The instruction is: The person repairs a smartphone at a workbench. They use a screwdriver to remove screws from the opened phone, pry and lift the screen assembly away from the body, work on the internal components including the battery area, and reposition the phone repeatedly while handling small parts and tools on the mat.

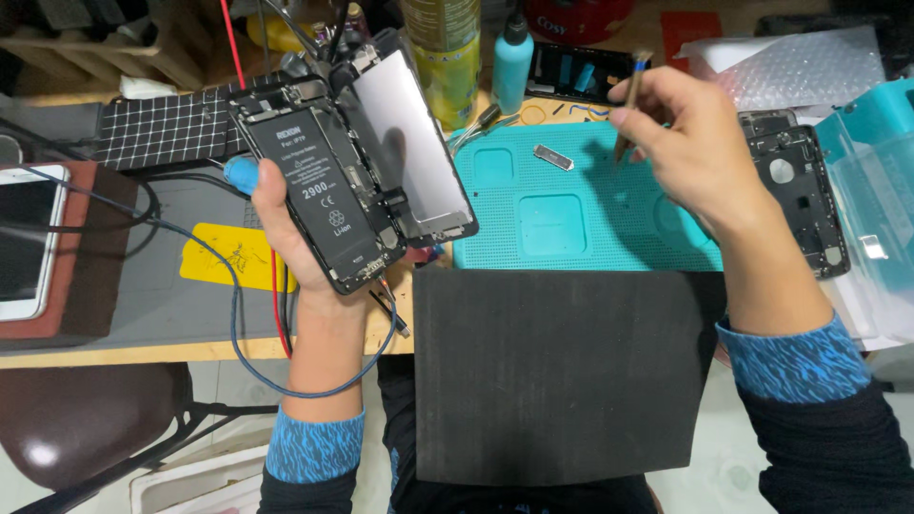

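Over the desk's left side, my left hand (286, 224) grips the opened phone (328, 186), long axis running far-left to near-right, screen (409, 143) hinged open rightward. Well to its right, my right hand (690, 148) pinches a slim tool (631, 100) above the teal mat (581, 224).

Opened phone (319, 195) in the left hand (286, 243), its black battery label with white print facing up, hinged grey-backed screen panel (409, 143) beside it, white phone with dark screen (27, 238) at far left, yellow sticker (228, 255) on grey mat, bubble-wrap package (809, 67) top right
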